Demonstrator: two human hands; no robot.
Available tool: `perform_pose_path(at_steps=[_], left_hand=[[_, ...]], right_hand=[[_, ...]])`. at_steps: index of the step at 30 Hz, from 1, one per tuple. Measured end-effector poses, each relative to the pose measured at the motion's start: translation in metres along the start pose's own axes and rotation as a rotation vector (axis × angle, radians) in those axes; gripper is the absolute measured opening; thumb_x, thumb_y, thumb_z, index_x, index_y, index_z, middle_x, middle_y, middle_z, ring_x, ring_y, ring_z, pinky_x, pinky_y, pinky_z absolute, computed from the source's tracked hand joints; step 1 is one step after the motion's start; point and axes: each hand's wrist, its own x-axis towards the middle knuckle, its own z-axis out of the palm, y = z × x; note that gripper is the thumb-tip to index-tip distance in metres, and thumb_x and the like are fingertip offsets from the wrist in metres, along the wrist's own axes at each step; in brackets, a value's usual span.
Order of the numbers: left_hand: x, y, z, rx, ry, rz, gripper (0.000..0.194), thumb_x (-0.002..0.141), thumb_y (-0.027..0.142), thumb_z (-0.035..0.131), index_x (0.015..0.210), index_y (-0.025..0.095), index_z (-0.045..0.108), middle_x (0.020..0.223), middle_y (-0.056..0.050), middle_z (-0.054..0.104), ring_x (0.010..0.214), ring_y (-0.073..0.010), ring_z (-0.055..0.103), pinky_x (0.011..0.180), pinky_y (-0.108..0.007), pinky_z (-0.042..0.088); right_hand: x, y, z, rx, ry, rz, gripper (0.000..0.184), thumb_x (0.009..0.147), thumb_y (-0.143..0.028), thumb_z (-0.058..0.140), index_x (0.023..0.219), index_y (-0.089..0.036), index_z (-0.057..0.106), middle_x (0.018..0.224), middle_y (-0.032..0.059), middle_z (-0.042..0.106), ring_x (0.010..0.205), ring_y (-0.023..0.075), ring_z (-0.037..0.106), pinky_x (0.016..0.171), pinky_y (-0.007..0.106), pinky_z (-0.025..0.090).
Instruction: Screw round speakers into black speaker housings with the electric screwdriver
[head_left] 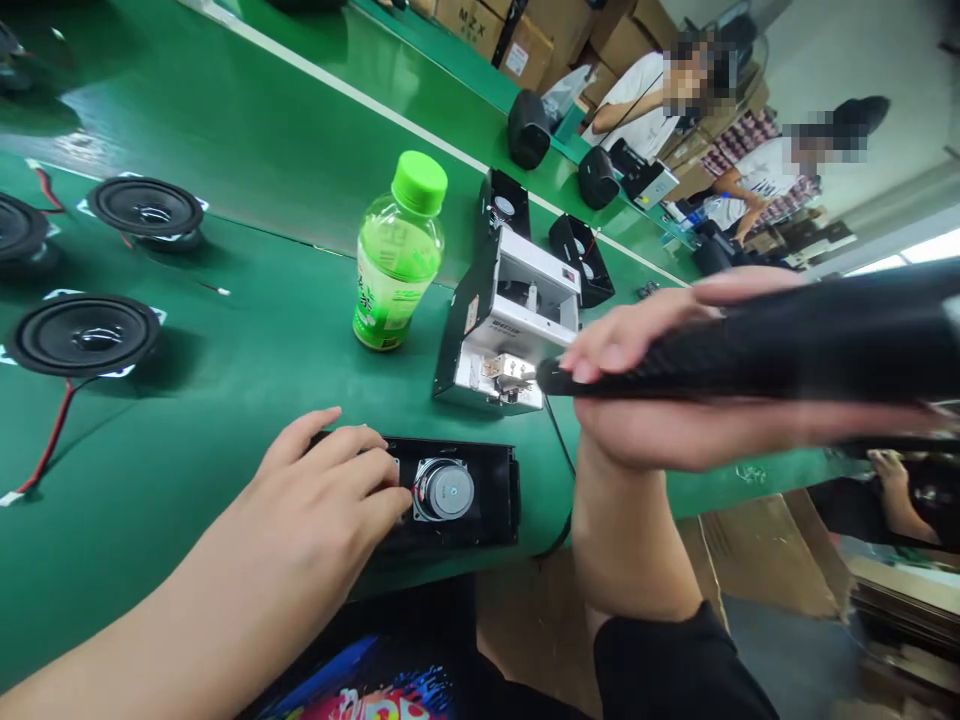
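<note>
My right hand (652, 435) is closed around a black electric screwdriver (795, 345), partly blurred. Its tip points left at the front of a white and black screw feeder (517, 300); whether a screw is on the bit is too small to tell. On the bench nearest me lies a black speaker housing (491, 490) with a round silver-backed speaker (448, 490) in it. My left hand (322, 495) grips the housing's left part, fingers curled over it, hiding most of that end.
A green-capped drink bottle (401, 250) stands left of the feeder. Loose black speakers (86, 335) with wire leads lie on the green bench (255, 350) at left. Two more housings (581, 260) sit behind the feeder. Two people (637, 105) are across the bench.
</note>
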Motion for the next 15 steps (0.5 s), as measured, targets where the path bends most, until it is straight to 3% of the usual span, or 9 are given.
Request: perform_pose_path(at_steps=[3, 6, 8, 11, 15], left_hand=[[0.000, -0.006, 0.002, 0.068, 0.031, -0.001, 0.039, 0.121, 0.015, 0.059, 0.102, 0.028, 0.090, 0.127, -0.010, 0.088, 0.117, -0.0326, 0.077, 0.108, -0.055, 0.060], [0.000, -0.007, 0.005, 0.135, 0.046, -0.033, 0.037, 0.121, 0.019, 0.062, 0.101, 0.025, 0.092, 0.159, -0.021, 0.084, 0.145, -0.0433, 0.077, 0.113, -0.063, 0.067], [0.000, -0.007, 0.006, 0.145, 0.007, -0.035, 0.036, 0.122, 0.021, 0.062, 0.099, 0.024, 0.090, 0.159, -0.022, 0.086, 0.142, -0.0444, 0.081, 0.113, -0.067, 0.070], [0.001, -0.009, 0.006, 0.126, -0.040, -0.028, 0.036, 0.123, 0.024, 0.060, 0.098, 0.027, 0.085, 0.145, -0.018, 0.090, 0.125, -0.0402, 0.086, 0.105, -0.065, 0.071], [0.001, -0.011, 0.006, 0.108, -0.018, -0.046, 0.027, 0.121, 0.026, 0.064, 0.108, 0.027, 0.087, 0.145, -0.015, 0.091, 0.125, -0.0389, 0.086, 0.108, -0.063, 0.069]], right_hand=[[0.003, 0.024, 0.010, -0.015, -0.008, 0.040, 0.081, 0.098, -0.115, 0.075, 0.107, -0.035, 0.087, 0.067, -0.0042, 0.071, 0.051, 0.0190, 0.063, 0.049, 0.035, 0.050], [0.001, 0.033, 0.013, -0.023, 0.085, 0.012, 0.087, 0.109, -0.112, 0.064, 0.118, -0.029, 0.087, 0.067, -0.0047, 0.066, 0.050, 0.0160, 0.061, 0.048, 0.033, 0.045], [0.001, 0.033, 0.011, -0.033, 0.139, 0.003, 0.092, 0.110, -0.112, 0.060, 0.125, -0.026, 0.086, 0.066, -0.0056, 0.065, 0.051, 0.0150, 0.063, 0.049, 0.031, 0.046], [0.000, 0.033, 0.006, -0.020, 0.163, 0.015, 0.090, 0.113, -0.109, 0.059, 0.129, -0.024, 0.085, 0.066, -0.0061, 0.066, 0.052, 0.0143, 0.066, 0.051, 0.028, 0.049], [-0.008, 0.033, 0.003, 0.044, 0.188, 0.016, 0.074, 0.117, -0.098, 0.071, 0.130, -0.027, 0.091, 0.065, -0.0069, 0.062, 0.046, 0.0146, 0.057, 0.043, 0.028, 0.042]])
